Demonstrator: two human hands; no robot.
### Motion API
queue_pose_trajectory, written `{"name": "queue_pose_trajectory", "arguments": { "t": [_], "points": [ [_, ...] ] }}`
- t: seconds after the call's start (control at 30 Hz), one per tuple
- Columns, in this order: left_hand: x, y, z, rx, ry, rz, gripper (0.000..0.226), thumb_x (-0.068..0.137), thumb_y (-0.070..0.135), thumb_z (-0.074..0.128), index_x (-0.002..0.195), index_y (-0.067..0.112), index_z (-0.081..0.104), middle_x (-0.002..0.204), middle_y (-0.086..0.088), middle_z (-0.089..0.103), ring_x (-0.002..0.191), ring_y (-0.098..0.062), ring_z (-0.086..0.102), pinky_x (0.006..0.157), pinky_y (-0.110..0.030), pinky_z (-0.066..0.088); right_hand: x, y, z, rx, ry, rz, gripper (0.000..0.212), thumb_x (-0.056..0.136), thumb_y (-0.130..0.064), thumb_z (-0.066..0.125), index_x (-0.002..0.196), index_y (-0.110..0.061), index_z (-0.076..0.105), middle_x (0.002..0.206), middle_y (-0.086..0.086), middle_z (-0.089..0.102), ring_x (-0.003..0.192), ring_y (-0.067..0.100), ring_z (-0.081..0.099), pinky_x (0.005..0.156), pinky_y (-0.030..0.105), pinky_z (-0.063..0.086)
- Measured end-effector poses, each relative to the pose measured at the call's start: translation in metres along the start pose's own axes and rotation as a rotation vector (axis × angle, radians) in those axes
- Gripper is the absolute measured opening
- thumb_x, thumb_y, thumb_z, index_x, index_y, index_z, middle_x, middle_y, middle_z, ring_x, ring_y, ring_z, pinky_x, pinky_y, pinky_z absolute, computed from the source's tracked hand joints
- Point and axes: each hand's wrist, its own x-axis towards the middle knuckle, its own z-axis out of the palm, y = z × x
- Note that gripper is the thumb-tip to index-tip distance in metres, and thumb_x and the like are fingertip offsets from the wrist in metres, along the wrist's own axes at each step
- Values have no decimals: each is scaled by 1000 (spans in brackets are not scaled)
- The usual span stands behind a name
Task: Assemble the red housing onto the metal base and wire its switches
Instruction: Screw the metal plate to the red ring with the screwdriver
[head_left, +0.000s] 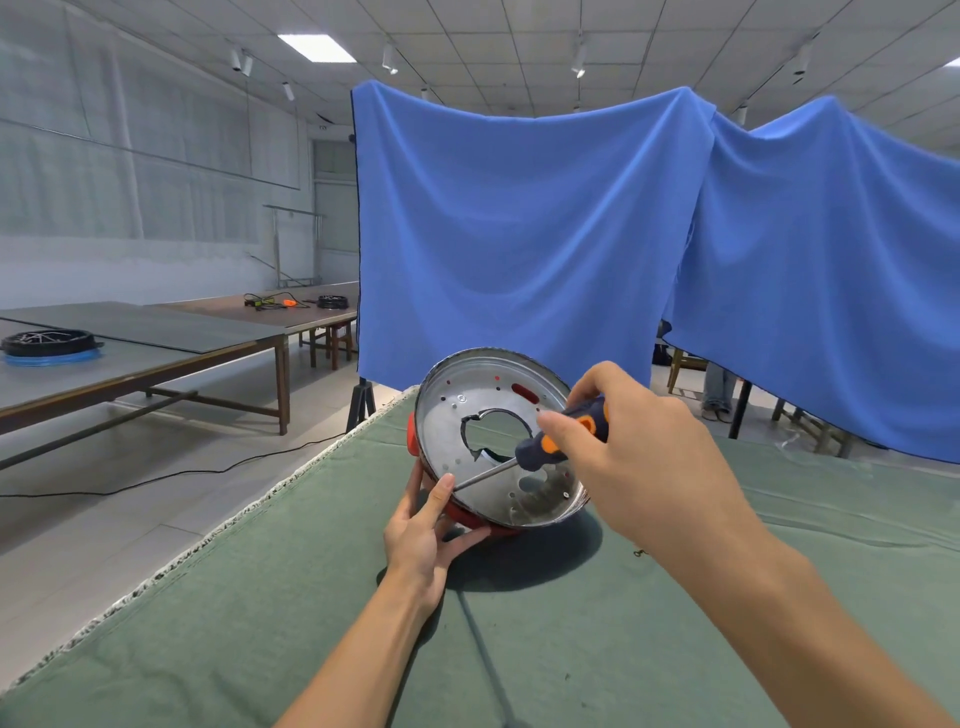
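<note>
Head view, looking forward and down at a table covered in green cloth (597, 649). Near the middle of the table, a round metal base (498, 436) sits inside a red housing (467, 514), the pair tilted up on edge so the shiny inner face of the base turns toward the viewer. Only a thin red rim shows along the lower left edge. The base has a large ragged central hole, several small holes, and a red slot near its far edge.

The left hand (423, 530) grips the lower left rim of the assembly from below, thumb on the metal edge, fingers curled beneath the red housing, propping it at its tilt.

The right hand (623, 447) is clenched around the dark blue and orange handle of a screwdriver (550, 441). Its steel shaft slants down and left across the base, the tip ending at the rim just beside the left thumb. Whether a screw sits under the tip is too small to tell.

Judged from this, the step in hand is fastening the base to the housing, with wiring of switches not yet begun. The next move likely calls for keeping the tip seated and the assembly held firm while turning.

Beyond the table hangs a blue cloth (519, 234). To the far left stand long tables (156, 358).
</note>
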Motion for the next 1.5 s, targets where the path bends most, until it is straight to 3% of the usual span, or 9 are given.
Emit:
{"name": "queue_pose_trajectory", "arguments": {
  "t": [0.2, 0.37, 0.53, 0.67, 0.83, 1.0, 1.13, 1.3, 1.5],
  "points": [
    [2, -1, -1, -10, 2, -13, 27, 87, 17, 64, 104, 38, 65, 114, -14, 69, 101, -33, 66, 65, -51, 58, 1, 0, 1, 91, -117, 17, 25, 89, -42, 53, 103, -33, 35, 88, -6, 64, 78, 21, 60, 72, 37, 49],
    [2, 0, -2, 8, -3, -8, 30, 87, 15, 62, 104, 39, 66, 111, -15, 70, 103, -35, 65, 66, -52, 57, 1, -5, 2, -235, 89, 22, 37, 91, -60, 40, 90, -23, 45, 79, 1, 56, 78, 26, 50, 61, 33, 34],
    [2, 1, -2, -15, 25, 0, 37, 88, 12, 58, 116, 36, 63, 114, -17, 67, 102, -34, 64, 71, -56, 57, -3, -1, 1, -41, -90, 50, 22, 88, -47, 48, 100, -32, 35, 94, -10, 63, 87, 26, 59, 73, 36, 46],
    [1, -1, -1, -2, 26, 3, 39, 88, 11, 58, 117, 36, 62, 109, -16, 69, 101, -35, 64, 64, -51, 57, -6, -3, 2, -250, 89, 33, 35, 91, -59, 40, 88, -25, 41, 63, -7, 37, 73, 27, 45, 62, 33, 34],
    [2, 0, -2, 7, 23, -6, 32, 88, 13, 60, 110, 37, 65, 109, -16, 70, 102, -35, 65, 68, -53, 57, -3, -4, -4, -94, -89, 48, 25, 89, -49, 48, 100, -30, 36, 90, -5, 58, 82, 25, 56, 66, 35, 43],
    [2, -1, -3, 18, 10, -1, 34, 89, 14, 59, 113, 38, 64, 108, -15, 71, 102, -35, 65, 68, -53, 57, -3, -8, -4, -309, 26, 59, 40, 90, -62, 38, 89, -22, 43, 65, -7, 34, 73, 25, 43, 61, 33, 32],
    [3, 1, -1, 4, 37, 0, 37, 89, 14, 59, 118, 37, 61, 105, -14, 71, 100, -35, 65, 69, -54, 57, -3, -9, -5, -126, -137, 86, 28, 91, -48, 47, 99, -24, 36, 77, -4, 51, 75, 26, 56, 60, 34, 42],
    [0, 1, 1, 11, 45, -3, 34, 89, 12, 59, 111, 39, 63, 110, -16, 69, 101, -34, 65, 69, -55, 57, -1, -21, 0, -325, 35, 40, 42, 92, -59, 37, 95, -17, 42, 67, -3, 34, 75, 25, 42, 61, 34, 30],
    [1, 2, 0, -3, 51, -10, 36, 89, 12, 58, 116, 36, 62, 107, -16, 69, 99, -34, 65, 65, -53, 58, -1, -25, 2, -244, -44, -29, 26, 93, -45, 47, 99, -22, 36, 88, 0, 50, 79, 27, 46, 63, 33, 34]
  ]
}}
